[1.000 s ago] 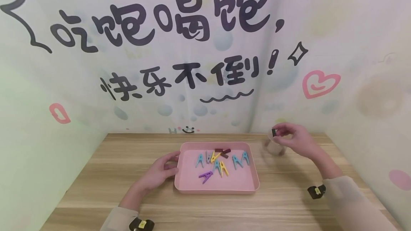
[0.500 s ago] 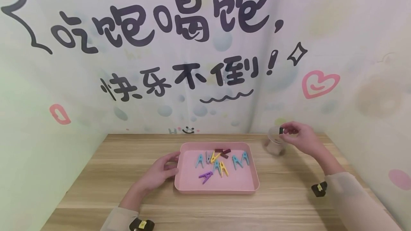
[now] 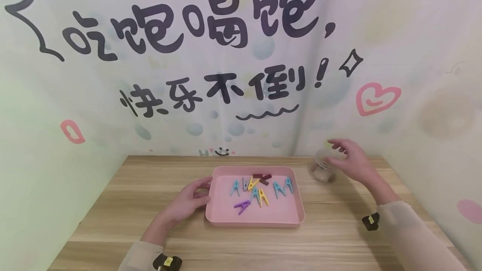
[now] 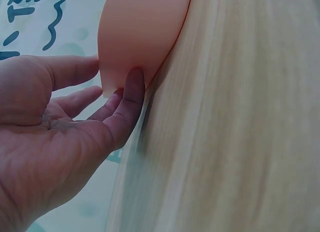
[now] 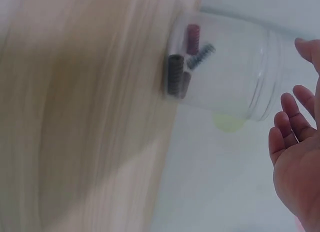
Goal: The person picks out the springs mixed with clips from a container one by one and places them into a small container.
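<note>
Your right hand (image 3: 352, 163), fingers apart and empty, sits near the open mouth of the clear round jar (image 5: 230, 72); a fingertip catching the rim could tip it. Your left hand (image 3: 186, 200) touches the pink rectangular tray (image 3: 276, 213) with loosely extended fingers; pushing could slide it. The upright jar contains small ridged pieces (image 5: 175, 75); the tray, A-shaped multicoloured clothespins (image 3: 245, 204) and dark brown pieces (image 3: 266, 177).

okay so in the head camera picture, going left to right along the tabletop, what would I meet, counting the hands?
Left hand → pink tray → clear jar → right hand.
</note>
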`<state>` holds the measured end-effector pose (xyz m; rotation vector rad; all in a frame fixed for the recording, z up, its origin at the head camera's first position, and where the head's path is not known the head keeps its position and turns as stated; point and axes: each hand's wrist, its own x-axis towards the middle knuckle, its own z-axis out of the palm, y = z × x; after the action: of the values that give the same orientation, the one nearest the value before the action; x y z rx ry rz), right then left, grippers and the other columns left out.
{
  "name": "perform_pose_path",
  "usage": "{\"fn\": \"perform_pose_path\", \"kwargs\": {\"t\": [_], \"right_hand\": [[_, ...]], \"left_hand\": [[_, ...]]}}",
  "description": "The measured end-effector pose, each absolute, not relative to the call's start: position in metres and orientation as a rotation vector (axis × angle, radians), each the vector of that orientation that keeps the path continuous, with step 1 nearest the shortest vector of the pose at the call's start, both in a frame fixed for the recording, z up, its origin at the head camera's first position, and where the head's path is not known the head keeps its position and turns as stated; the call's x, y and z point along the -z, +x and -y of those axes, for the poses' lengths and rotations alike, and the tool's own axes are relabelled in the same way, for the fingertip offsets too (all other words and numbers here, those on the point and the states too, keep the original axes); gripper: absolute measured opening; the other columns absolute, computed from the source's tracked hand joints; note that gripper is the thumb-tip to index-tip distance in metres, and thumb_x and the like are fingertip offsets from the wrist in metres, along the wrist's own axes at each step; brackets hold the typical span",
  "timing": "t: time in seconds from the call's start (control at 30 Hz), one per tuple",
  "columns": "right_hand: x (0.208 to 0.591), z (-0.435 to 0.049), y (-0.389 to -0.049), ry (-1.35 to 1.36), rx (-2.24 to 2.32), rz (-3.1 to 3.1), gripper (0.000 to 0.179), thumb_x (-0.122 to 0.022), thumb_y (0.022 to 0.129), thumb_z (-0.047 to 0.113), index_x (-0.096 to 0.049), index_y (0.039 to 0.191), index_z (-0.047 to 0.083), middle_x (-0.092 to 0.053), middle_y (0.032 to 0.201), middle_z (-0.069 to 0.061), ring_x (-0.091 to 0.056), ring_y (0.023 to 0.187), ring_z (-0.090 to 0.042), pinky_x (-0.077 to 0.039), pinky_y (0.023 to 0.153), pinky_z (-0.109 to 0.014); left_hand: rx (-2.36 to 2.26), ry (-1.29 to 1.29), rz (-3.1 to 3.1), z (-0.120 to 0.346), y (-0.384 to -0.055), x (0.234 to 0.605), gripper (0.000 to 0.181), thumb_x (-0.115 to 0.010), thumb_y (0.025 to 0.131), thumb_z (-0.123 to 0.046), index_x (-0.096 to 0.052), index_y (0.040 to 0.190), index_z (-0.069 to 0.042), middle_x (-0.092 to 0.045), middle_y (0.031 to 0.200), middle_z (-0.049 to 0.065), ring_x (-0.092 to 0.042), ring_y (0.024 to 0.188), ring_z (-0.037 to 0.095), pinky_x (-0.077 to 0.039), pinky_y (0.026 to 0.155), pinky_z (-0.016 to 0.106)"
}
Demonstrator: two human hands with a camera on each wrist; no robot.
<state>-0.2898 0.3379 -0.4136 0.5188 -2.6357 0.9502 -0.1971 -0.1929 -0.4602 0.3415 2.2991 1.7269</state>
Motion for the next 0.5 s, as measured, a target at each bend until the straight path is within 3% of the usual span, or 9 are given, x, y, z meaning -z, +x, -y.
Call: {"fn": "perform_pose_path", "kwargs": {"t": [0.27, 0.5], "right_hand": [[0.403, -0.314, -0.284, 0.649, -0.955, 2.607, 0.054, -0.084, 0.092, 0.014, -0.064, 0.14, 0.0, -0.067, 0.12, -0.02, -0.058, 0.108, -0.036, -0.048, 0.092, -0.052], [0.397, -0.289, -0.281, 0.723, -0.909, 2.667, 0.052, -0.084, 0.093, 0.017, -0.065, 0.14, 0.006, -0.067, 0.117, -0.008, -0.058, 0.106, -0.027, -0.052, 0.093, -0.051]], "left_hand": [[-1.719, 0.347, -2.309, 0.192, -0.197, 0.459, 0.061, -0.058, 0.105, 0.003, -0.034, 0.161, 0.006, -0.047, 0.151, 0.03, -0.058, 0.133, 0.048, -0.057, 0.104, 0.046], [-1.737, 0.378, -2.283, 0.192, -0.196, 0.458, 0.061, -0.057, 0.105, 0.004, -0.033, 0.161, 0.008, -0.045, 0.152, 0.033, -0.059, 0.13, 0.047, -0.058, 0.102, 0.046]]}}
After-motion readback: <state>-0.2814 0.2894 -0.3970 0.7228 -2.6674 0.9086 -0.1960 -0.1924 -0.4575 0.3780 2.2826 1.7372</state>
